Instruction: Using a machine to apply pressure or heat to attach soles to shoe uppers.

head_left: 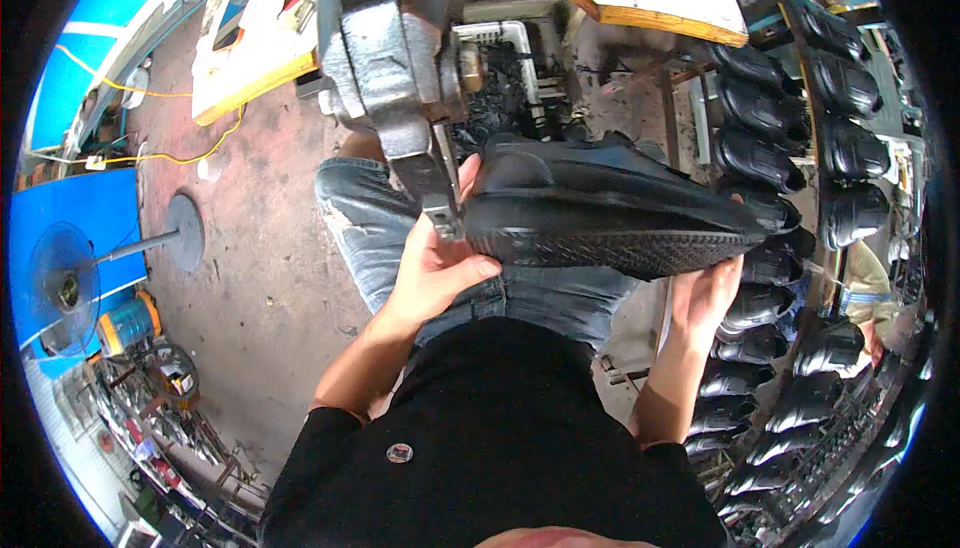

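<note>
Under the machine arm (390, 58), left hand (428, 273) grips one end of a black shoe (600, 193); right hand (706, 296) holds the other. More shoes (852, 153) line the right side.

The person wears a black shirt (500, 413) with sleeves (312, 453) ending near the elbows, a small round mark (399, 454), perhaps a badge, and faded blue jeans (368, 198) whose left leg has a whitish worn patch (347, 232). The left hand (432, 270) and right hand (707, 293) are bare.

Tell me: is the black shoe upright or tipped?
Tipped sideways: the black shoe shows its flank, with the textured sole edge facing the person's torso.
</note>
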`<state>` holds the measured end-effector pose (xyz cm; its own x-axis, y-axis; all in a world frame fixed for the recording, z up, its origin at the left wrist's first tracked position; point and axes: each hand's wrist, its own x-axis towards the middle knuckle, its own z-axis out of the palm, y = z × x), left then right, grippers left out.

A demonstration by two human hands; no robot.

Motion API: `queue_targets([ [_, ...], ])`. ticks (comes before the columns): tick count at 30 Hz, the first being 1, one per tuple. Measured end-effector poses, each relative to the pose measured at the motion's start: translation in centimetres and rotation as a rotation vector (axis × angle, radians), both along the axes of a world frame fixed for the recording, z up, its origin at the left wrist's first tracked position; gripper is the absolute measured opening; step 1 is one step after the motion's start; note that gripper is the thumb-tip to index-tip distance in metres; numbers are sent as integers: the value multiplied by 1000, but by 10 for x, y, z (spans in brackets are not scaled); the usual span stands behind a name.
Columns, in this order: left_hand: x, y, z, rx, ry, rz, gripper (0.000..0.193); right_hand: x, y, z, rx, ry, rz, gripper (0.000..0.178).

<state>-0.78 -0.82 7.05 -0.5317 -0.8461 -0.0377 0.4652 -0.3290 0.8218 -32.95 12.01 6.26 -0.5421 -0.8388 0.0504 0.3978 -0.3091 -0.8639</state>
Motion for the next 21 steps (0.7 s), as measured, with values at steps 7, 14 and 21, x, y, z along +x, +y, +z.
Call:
queue_targets([
  [7, 18, -5, 14, -337, -138, 34, 99, -12, -11, -9, 52, -77, 78, 101],
  [14, 40, 1, -16, -124, -54, 227, 95, -2, -43, 21, 32, 144, 158, 80],
  [21, 75, -8, -11, -29, 13, 464, 104, 48, -88, 40, 149, 386, 328, 80],
])
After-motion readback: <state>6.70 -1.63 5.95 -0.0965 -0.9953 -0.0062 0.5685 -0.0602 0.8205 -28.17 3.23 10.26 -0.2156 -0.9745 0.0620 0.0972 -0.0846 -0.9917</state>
